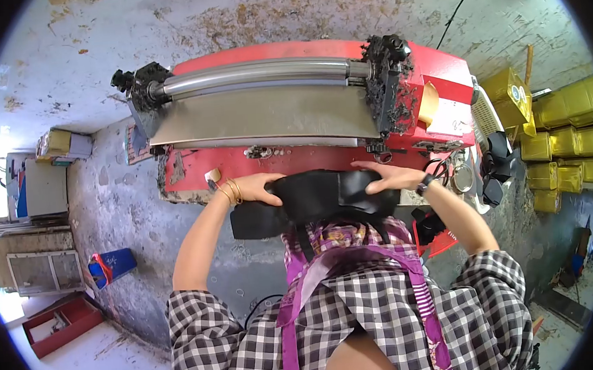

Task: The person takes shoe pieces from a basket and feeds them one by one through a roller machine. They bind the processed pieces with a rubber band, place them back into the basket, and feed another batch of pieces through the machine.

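While the black sheets (314, 194) are between torso (380, 296) and red machine (433, 69), left hand (255, 189) and right hand (387, 176) both have fingers gripping them; looks like a handling step, next move likely needs even grips.

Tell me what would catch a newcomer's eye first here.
The big red machine with its shiny metal roller dominates the upper middle of the view. Just in front of it, the left hand and right hand hold black pieces between them. Towards the right edge, stacked gold packages gleam.
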{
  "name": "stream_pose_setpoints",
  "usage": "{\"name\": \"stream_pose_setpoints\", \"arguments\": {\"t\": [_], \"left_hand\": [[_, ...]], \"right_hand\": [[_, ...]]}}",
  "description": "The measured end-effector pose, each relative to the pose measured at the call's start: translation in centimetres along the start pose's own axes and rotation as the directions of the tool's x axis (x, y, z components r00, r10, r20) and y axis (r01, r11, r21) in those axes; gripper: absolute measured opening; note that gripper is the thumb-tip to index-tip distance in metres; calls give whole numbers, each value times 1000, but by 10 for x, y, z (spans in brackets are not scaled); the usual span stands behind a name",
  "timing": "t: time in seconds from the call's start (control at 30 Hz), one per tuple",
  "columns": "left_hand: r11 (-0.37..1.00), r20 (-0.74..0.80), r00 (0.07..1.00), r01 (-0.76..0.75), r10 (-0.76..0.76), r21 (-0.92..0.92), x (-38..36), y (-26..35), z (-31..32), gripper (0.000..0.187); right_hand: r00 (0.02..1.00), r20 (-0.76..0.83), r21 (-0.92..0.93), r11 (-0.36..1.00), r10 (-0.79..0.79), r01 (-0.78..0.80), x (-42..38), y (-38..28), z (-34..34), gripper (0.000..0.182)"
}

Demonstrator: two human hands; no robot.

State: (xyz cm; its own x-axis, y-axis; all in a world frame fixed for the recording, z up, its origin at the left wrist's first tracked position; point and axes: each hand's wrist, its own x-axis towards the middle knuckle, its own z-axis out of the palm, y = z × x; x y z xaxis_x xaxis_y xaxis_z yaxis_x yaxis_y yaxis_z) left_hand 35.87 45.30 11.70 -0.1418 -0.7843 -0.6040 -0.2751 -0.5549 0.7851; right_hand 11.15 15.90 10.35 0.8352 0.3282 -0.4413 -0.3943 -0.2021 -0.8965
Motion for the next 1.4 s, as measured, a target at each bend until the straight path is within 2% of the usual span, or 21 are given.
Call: {"name": "stream_pose_setpoints", "arguments": {"t": [0.03, 0.07, 0.17, 0.27, 0.3, 0.37, 0.43, 0.5, 0.57, 0.63, 0.7, 0.77, 0.8, 0.83, 0.9, 0.97, 1.03, 1.17, 1.27, 1.37, 1.4], "left_hand": [[998, -29, 999, 40, -39, 56, 1, -11, 0, 73], [990, -58, 996, 81, -74, 113, 1, -22, 1, 74], [992, -190, 981, -7, 31, 125, -1, -38, 7, 75], [808, -385, 920, 278, -69, 519, -9, -12, 21, 69], [644, -523, 851, 378, 41, 665, -12, 8, 34, 61], [759, -666, 704, 287, 247, 585, 7, 47, 57, 54], [834, -621, 632, -75, 463, 546, 48, 67, 80, 50], [744, -569, 686, 60, 454, 666, 77, 91, 90, 48], [717, -504, 772, 91, 388, 691, 102, 83, 91, 48], [786, -507, 738, -51, 445, 616, 109, 71, 98, 38], [750, -520, 684, -61, 512, 658, 103, 73, 104, 32], [656, -509, 615, -18, 602, 754, 103, 70, 109, 27], [630, -479, 664, 14, 574, 776, 101, 71, 108, 26], [632, -518, 595, 22, 615, 775, 100, 75, 108, 27], [632, -583, 439, 44, 683, 774, 101, 80, 105, 30], [584, -534, 408, 2, 741, 812, 101, 67, 104, 35], [537, -488, 358, -45, 796, 842, 97, 64, 105, 37], [505, -490, 260, 12, 832, 863, 93, 78, 96, 39], [517, -478, 279, -85, 833, 852, 62, 100, 100, 34], [677, -597, 431, -44, 676, 735, 19, 141, 73, 30], [792, -717, 357, -132, 599, 596, 22, 139, 55, 28]], "right_hand": [[993, -119, -214, 977, -5, -21, 12, -1, 12, 84], [987, -159, -253, 967, -2, -39, 20, 5, 17, 79], [971, -238, -331, 938, 21, -102, 19, -14, 16, 72], [956, -292, -438, 894, -40, -96, 9, -13, 15, 72], [947, -311, -484, 871, -83, -83, 8, -8, 14, 74], [949, -314, -523, 833, 8, -180, 6, 2, 23, 90], [937, -338, -547, 829, -90, -117, 9, 25, 28, 93], [952, -300, -581, 802, -57, -135, 2, 17, 24, 91], [964, -267, -604, 777, 15, -180, -13, -3, 18, 86], [963, -265, -753, 635, -54, -171, -35, -19, 12, 84], [990, -4, -703, 704, -139, 96, -54, -49, -12, 79], [969, 247, -572, 807, -4, 149, -67, -145, -43, 67], [950, 288, -489, 833, -124, 257, -69, -173, -57, 59], [916, 319, -396, 844, -243, 362, -68, -196, -72, 52], [922, 275, -453, 809, -273, 375, -60, -247, -101, 40], [892, 237, -482, 751, -385, 452, -37, -273, -129, 37], [937, 132, -401, 847, -324, 349, -9, -287, -151, 34], [918, 93, -477, 792, -385, 380, 56, -284, -184, 37], [953, 103, -566, 771, -286, 292, 86, -276, -206, 40], [981, 96, -627, 756, -166, 189, 118, -255, -227, 42], [986, 89, -645, 746, -138, 162, 130, -248, -231, 42]]}}
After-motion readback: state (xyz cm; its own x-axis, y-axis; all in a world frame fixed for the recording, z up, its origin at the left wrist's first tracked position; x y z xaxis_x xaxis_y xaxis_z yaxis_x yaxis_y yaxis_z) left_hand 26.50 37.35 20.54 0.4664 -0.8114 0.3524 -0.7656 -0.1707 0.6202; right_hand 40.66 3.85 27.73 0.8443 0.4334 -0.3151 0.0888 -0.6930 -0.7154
